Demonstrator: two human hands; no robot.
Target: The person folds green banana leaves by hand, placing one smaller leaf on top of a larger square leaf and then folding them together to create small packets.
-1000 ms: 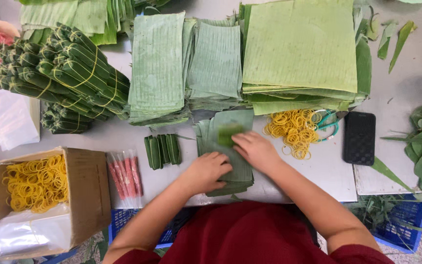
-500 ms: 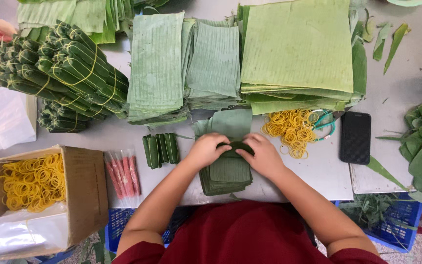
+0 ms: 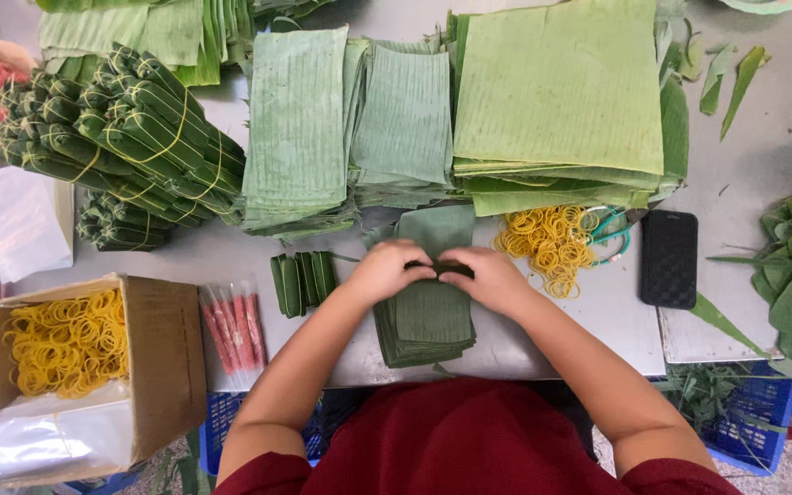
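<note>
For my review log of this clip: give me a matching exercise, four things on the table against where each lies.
Things:
1. phone
2. box
3. loose bands
4. leaf stack

Places:
A. under both hands
B. near left corner, holding yellow bands
C. right of the scissors
D. between the right hand and the phone

Pairs: 1-C, 2-B, 3-D, 4-A

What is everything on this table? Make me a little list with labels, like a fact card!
Left hand: left hand pressing on a small dark green roll
Right hand: right hand pressing the same roll
Under the hands: stack of cut leaf pieces
Beside the left hand: four finished green rolls
Back of table: big leaf sheets
Far left: tied bundles of rolls
Loose: yellow rubber bands
Box: cardboard box of rubber bands
Right: black phone
</note>
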